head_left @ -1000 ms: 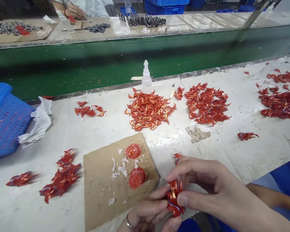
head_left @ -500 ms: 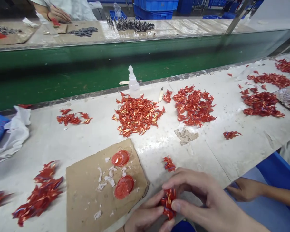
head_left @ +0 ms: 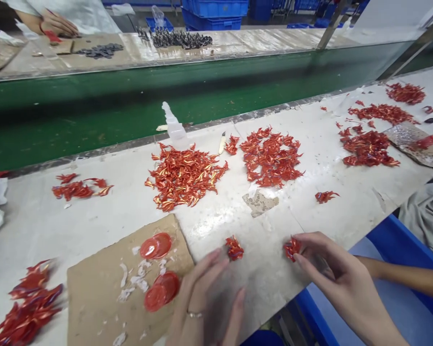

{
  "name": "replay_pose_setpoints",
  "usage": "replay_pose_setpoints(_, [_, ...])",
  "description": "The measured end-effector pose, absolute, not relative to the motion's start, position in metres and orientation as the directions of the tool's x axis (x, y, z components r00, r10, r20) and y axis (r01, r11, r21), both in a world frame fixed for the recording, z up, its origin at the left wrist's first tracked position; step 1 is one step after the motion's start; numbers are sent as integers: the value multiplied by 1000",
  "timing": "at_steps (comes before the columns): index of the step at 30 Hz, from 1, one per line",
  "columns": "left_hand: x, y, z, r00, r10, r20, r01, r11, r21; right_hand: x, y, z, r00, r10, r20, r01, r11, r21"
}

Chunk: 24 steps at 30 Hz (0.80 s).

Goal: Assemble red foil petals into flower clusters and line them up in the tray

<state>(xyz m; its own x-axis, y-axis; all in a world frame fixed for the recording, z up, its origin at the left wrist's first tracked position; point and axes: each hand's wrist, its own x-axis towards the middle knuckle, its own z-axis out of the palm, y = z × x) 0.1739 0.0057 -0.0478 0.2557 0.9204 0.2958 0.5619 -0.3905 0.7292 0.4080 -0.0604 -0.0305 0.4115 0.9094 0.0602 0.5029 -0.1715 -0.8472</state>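
My right hand (head_left: 332, 274) pinches a small red foil bundle (head_left: 291, 249) at its fingertips, low over the white table (head_left: 346, 211). My left hand (head_left: 205, 298) lies with fingers stretched out, a ring on one finger, its tips just short of a second red foil bundle (head_left: 234, 248) resting on the table. Left of that hand, a brown cardboard sheet (head_left: 94, 298) carries two red round discs (head_left: 156, 246) (head_left: 162, 290) and white scraps.
Piles of red-gold foil pieces (head_left: 184, 175) (head_left: 270, 156) (head_left: 366, 146) cover the table's middle and right, with smaller heaps at left (head_left: 79, 188) (head_left: 29, 307). A squeeze bottle (head_left: 173, 126) stands by the green conveyor (head_left: 166, 96). Another person's hand (head_left: 56, 23) works across it. Blue bin edge (head_left: 404, 240) at right.
My hands have come apart: both held one red bundle together before, and now the right hand carries it to the right while the left is flat and open. The view swung right.
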Motion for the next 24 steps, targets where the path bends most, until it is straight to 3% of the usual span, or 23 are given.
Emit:
replay_pose_setpoints(6, [186, 31, -50, 434, 845, 311, 660, -533, 529, 415, -62, -34, 455, 889, 58, 485, -192, -853])
replay_pose_setpoints(11, [184, 40, -57, 525, 790, 317, 622, -610, 491, 401, -68, -44, 492, 849, 192, 653, -214, -726])
replay_pose_setpoints(17, [180, 31, -48, 512, 801, 311, 547, -583, 601, 391, -63, -48, 438, 853, 283, 723, -147, -675])
replay_pose_setpoints(24, [181, 13, -40, 428, 869, 249, 487, -454, 746, 396, -63, -34, 435, 881, 188, 603, -129, -787])
